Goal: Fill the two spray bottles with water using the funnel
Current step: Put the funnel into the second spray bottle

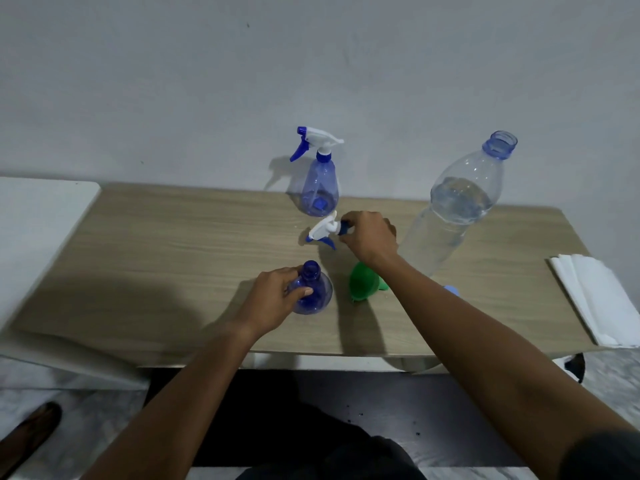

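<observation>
Open bottle (310,289) sits near the front of the table (156,258), neck bare, and I've got my left hand (273,299) wrapped round its shoulder, thumb across the front. It's thin blue plastic, empty by the look of it, so I judge it light, tippy and easy to dent; holding low on the shoulder and pressing it down seems the safe grip. My right hand (369,239) is closed on the collar of the sprayer head (325,232), which lies at or just above the table; I can't tell if it's touching. The funnel (363,282) lies on its side just right of the open bottle, stiff and light; I'd take it by the rim. Second bottle (318,188) stands at the back, sprayer on. The water bottle (450,209), uncapped and mostly full, will be heavy and squashy: grab the middle, pour slowly. Its cap (452,290) peeks out beside my forearm. Tissues (595,296) wait far right.
</observation>
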Demonstrator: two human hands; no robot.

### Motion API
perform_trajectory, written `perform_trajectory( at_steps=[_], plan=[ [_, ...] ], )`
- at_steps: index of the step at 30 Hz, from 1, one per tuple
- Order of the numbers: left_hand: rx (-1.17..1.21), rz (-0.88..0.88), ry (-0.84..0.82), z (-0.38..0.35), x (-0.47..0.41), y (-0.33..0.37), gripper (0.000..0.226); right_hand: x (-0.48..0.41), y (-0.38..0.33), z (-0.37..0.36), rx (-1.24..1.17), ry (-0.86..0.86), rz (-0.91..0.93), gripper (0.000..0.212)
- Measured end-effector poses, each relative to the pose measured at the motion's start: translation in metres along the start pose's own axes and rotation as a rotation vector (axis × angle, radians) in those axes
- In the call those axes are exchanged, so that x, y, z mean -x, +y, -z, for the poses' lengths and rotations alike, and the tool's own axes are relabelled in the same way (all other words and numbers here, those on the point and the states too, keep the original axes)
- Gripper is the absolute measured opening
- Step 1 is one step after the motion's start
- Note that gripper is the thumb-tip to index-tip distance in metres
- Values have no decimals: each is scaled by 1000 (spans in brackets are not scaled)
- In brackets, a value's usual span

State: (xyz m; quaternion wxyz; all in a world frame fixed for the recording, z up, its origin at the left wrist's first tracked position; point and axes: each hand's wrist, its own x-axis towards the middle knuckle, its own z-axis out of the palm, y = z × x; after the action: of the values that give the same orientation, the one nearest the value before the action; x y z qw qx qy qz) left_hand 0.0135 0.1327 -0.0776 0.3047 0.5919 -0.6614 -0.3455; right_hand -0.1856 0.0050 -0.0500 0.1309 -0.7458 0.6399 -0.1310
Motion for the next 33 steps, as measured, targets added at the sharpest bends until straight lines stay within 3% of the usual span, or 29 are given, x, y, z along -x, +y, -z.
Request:
perform_trajectory(
  at_steps=[7, 14, 19, 23, 29, 31, 33],
  plan=[
    [-7, -24, 0, -4, -5, 1, 44, -3, 1, -3, 45, -227, 20, 29],
    [26, -5, 9, -8, -6, -7, 36, -9, 7, -8, -12, -323, -38, 31],
    [-24, -30, 32, -11, -6, -6, 14, -10, 9, -10, -79, -334, -53, 41],
    [-19, -24, 38, -11, -6, -6, 14, 0, 8, -5, -165, -287, -91, 55],
    [-27, -28, 46, -13, -3, -6, 14, 71, 17, -5, -396, 82, -61, 46],
    [-28, -28, 44, -12, -3, -5, 11, 95, 25, -11, -416, 91, -26, 58],
    [-38, -27, 32, -11, -2, -3, 7, 108, 34, -13, -368, -5, -35, 81]
  ],
)
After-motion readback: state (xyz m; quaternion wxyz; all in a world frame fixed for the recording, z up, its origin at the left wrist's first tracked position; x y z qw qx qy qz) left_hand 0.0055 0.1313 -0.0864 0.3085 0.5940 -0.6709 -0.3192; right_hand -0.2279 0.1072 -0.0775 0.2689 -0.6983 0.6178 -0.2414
